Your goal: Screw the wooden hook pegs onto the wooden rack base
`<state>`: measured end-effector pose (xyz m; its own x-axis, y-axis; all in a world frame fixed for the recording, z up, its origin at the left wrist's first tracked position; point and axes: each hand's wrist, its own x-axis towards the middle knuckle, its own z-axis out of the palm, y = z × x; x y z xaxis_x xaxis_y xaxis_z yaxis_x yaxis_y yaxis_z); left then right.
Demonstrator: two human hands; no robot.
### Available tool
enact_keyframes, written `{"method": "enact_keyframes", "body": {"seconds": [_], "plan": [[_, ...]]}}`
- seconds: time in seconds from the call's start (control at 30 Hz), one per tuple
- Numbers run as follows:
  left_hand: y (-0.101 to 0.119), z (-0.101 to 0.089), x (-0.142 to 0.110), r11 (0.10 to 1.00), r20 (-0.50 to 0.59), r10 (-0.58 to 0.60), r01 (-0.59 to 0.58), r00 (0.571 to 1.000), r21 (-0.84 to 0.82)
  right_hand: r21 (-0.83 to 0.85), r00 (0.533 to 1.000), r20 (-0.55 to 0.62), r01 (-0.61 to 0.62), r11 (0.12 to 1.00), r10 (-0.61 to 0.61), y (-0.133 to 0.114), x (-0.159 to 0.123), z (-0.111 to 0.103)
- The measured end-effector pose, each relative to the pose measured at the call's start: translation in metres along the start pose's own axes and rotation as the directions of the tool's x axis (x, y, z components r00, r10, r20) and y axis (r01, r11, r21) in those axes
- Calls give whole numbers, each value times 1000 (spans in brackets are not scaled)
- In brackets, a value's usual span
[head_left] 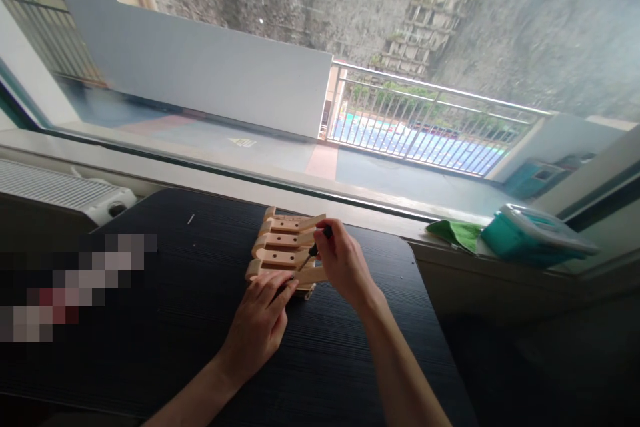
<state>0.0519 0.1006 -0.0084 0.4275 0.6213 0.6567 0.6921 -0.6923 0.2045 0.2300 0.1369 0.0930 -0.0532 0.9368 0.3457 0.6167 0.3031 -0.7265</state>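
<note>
A wooden slatted piece (286,239) lies on the black table, with several light slats and dark screw heads along them. My right hand (345,257) is closed around the dark handle of a screwdriver (313,251). The shaft slants down to the left, its tip at the nearest slat beside my left fingertips. My left hand (263,313) grips the near end of the wooden piece, fingers together by a dark screw. My fingers partly cover that slat. Whether the screwdriver tip sits in the screw is too small to tell.
The dark table (200,333) meets a window sill at the back. On the sill to the right are a green cloth (457,233) and a teal box (530,237) with a clear lid. A white radiator (60,187) stands left. A pixelated patch covers the table's left side.
</note>
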Motion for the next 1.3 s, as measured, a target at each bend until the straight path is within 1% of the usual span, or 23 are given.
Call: {"method": "enact_keyframes", "body": {"seconds": [0.1,0.27,0.3,0.4,0.47,0.57,0.63,0.7,0.73,0.8,0.83,0.87,0.9,0.93,0.97,1.0,1.03,1.07,1.1,1.13,1.17,1.23,1.3], "plan": [[-1,0,-1,1000,12,-12,12,1000,-10,-79,998,37,45,996,-42,-2,-2,4],[-2,1,-1,999,-7,4,-4,1000,-38,-23,988,143,55,998,-51,-2,-7,13],[-1,1,-1,999,0,1,-1,1000,-34,-13,990,133,59,998,-56,-2,-6,13],[-1,1,-2,1000,33,-12,13,999,-23,-19,999,15,48,999,-48,2,-2,14],[-1,1,-2,1000,30,-9,10,999,-29,-61,999,4,42,997,-42,3,2,13],[-1,1,-2,999,8,-1,1,1000,-33,-83,995,93,44,996,-36,3,4,8],[-1,1,-2,1000,12,-3,3,1000,-28,-68,986,162,51,996,-39,2,3,0],[-1,1,-2,1000,16,-6,7,1000,-29,-99,960,273,88,991,-58,-2,0,-13],[-1,1,-3,999,14,-2,3,1000,-34,-124,927,368,122,985,-69,-5,-3,-19],[-1,0,-3,999,6,10,-10,1000,-41,-197,857,512,187,962,-62,-13,-7,-33],[-1,0,-3,999,3,14,-14,1000,-43,-242,823,567,219,945,-46,-18,-9,-38],[-1,0,-3,999,-1,15,-15,1000,-43,-297,800,600,245,923,-19,-22,-9,-44],[-1,0,-3,999,-6,14,-14,1000,-41,-360,795,606,254,898,18,-26,-8,-48],[-1,0,-2,999,-10,13,-13,1000,-39,-419,811,583,244,874,53,-29,-6,-51],[-1,1,-2,999,-15,13,-13,1000,-36,-472,849,521,203,858,86,-29,-3,-52],[-1,1,-2,999,-19,14,-15,1000,-31,-491,899,426,132,861,105,-28,1,-53],[-1,1,-2,1000,-21,17,-18,1000,-24,-435,943,322,66,898,87,-25,6,-51],[-2,2,-2,1000,-23,21,-21,1000,-16,-336,974,218,9,942,68,-21,10,-48],[-2,3,-3,1000,-21,24,-24,999,-5,-239,988,150,-8,971,46,-16,13,-43],[-2,3,-3,1000,-16,26,-26,1000,6,-182,992,122,-1,983,23,-11,16,-37],[-3,3,-4,1000,-6,26,-26,1000,16,-165,995,102,4,986,13,-7,18,-30],[-3,4,-5,999,20,23,-24,1000,31,-138,987,163,12,990,11,-3,20,-16],[-3,4,-6,999,31,21,-22,999,42,-140,984,178,14,990,11,-5,20,-4]]}}
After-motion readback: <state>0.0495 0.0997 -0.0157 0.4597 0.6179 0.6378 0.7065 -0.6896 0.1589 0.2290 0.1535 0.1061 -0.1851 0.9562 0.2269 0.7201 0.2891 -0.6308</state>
